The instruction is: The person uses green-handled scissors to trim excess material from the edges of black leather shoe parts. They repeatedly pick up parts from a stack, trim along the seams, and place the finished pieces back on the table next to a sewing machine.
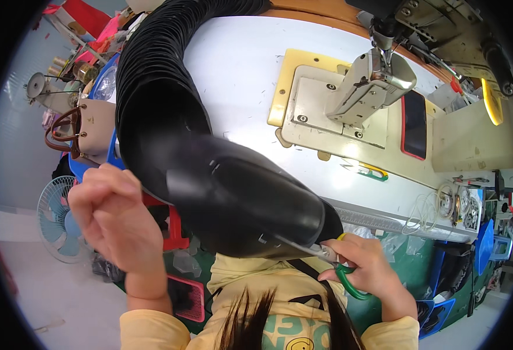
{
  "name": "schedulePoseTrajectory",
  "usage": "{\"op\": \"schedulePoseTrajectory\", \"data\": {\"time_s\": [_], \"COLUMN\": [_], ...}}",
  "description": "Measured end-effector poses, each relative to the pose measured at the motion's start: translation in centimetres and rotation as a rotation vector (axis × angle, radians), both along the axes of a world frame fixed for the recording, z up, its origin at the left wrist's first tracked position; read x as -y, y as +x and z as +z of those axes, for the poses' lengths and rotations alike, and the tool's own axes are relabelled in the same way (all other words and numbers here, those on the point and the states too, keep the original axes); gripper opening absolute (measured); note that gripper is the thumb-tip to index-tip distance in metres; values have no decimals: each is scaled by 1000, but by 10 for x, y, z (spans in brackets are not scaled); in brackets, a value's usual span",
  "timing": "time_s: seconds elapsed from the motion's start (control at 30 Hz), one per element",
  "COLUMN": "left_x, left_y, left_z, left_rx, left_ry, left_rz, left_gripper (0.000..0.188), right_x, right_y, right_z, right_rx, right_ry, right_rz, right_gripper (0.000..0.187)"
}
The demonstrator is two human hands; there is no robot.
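A glossy black curved piece, like an upper of shoe leather point(250, 192), lies across the front edge of the table, its left part smeared by motion. My right hand point(364, 262) grips green-handled scissors point(349, 283) at the piece's right end, the blades along its lower edge. My left hand point(116, 219) is raised left of the piece, fingers curled in; whatever they may hold is hidden. Behind, a long curving row of nested black pieces point(157, 52) runs to the far edge.
A sewing machine point(373, 81) stands on the white table point(233, 64), with a red-edged phone point(414, 125) and a yellow-green cutter point(367, 169) near it. To the left are a beige handbag point(96, 128) and a blue fan point(61, 216). A metal ruler point(373, 220) runs along the front edge.
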State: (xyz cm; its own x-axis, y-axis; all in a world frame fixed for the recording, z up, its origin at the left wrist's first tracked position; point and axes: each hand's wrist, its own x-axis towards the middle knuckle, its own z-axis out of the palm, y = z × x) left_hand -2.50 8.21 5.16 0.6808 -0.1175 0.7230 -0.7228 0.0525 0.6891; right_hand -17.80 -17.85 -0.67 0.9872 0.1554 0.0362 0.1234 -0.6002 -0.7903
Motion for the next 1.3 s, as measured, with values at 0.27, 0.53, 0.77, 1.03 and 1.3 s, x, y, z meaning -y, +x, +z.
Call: {"op": "schedulePoseTrajectory", "data": {"time_s": [0.27,0.53,0.77,1.03,1.3], "left_x": [80,87,52,68,80], "left_y": [33,23,54,26,9], "left_z": [10,19,7,-27,-48], "left_rx": [-92,-28,-412,-630,-702], "left_ry": [1315,1421,1042,433,174], "left_rz": [-1207,-1386,-1120,-899,-779], "left_gripper": [35,22,20,9,12], "right_x": [8,15,37,6,-2], "right_y": [7,-2,-10,20,18], "right_z": [24,38,31,-1,-23], "right_rx": [178,135,242,167,-138], "right_ry": [-439,-549,-495,262,580], "right_rz": [203,320,-1,-116,-97], "right_gripper": [39,40,50,66,66]}}
